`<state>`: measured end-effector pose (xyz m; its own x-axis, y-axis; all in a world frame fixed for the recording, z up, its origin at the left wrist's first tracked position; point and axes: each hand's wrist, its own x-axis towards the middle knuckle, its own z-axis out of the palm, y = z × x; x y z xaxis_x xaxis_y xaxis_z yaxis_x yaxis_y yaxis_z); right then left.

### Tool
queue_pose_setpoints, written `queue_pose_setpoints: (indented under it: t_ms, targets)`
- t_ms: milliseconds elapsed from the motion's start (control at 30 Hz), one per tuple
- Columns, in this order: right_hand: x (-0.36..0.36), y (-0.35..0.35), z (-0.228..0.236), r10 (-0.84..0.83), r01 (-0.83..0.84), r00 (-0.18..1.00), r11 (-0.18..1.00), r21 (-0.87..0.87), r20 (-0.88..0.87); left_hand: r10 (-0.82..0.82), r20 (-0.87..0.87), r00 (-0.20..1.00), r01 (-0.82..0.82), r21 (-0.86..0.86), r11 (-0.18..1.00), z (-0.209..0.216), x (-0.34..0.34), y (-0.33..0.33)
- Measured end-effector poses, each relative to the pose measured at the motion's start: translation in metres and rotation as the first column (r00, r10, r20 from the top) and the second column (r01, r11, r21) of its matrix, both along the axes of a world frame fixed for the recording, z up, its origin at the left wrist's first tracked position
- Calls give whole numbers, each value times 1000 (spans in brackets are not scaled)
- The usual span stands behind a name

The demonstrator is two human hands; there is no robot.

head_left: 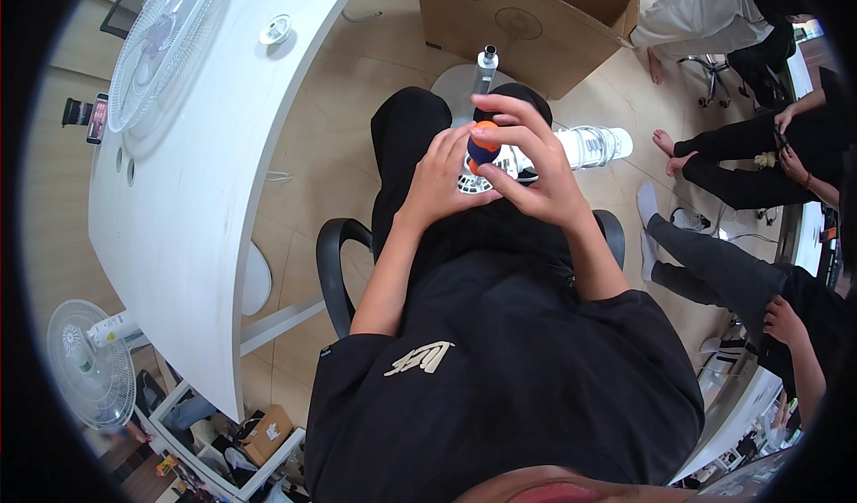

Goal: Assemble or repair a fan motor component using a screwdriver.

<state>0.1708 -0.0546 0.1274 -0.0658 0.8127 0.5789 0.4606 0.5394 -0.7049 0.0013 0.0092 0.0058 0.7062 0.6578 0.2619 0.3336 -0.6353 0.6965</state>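
Note:
Over my lap lies a white fan motor housing (571, 149), its slotted round end (470, 183) between my hands. My left hand (439, 177) is closed around the left side of that slotted end. With thumb and fingers, my right hand (534, 166) grips a screwdriver (483, 149) by its stubby orange and dark blue handle. The handle points up toward me; its tip is hidden. Just beyond, the fan's grey-white pole (485, 73) rises from a round white base (453, 84) between my knees. A coiled white cord (603, 145) lies on the housing's right part.
To the left, a white table (201, 168) holds a fan's wire guard (165, 43) and a small round white part (276, 29). An open cardboard box (473, 21) stands ahead. People sit at the right, their legs reaching toward me. My chair's armrests (332, 266) flank me.

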Motion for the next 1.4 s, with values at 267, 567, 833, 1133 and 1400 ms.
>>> queue_pose_setpoints:
  t_ms: [267, 567, 833, 1133, 1400]
  targets:
    - [7, -3, -8, -50, 52, 999, 993, -104, 17, 10, 7, 1000, -11, 42, 999, 1, 1, 0]
    - [15, -4, 0, -43, 44, 999, 999, -13, 29, 6, 39, 999, -9, 70, 997, -2, 1, 0]
    - [9, -10, -14, -162, 164, 985, 985, -43, 54, 7, 12, 1000, -8, 78, 997, 0, 2, 0]
    - [9, -3, -4, 7, -7, 1000, 1000, -25, 7, 15, 13, 1000, -16, 24, 1000, 0, 2, -1]
    - [4, -6, -8, -87, 87, 995, 996, 3, 51, 18, 25, 1000, -18, 28, 999, 0, 1, -2]
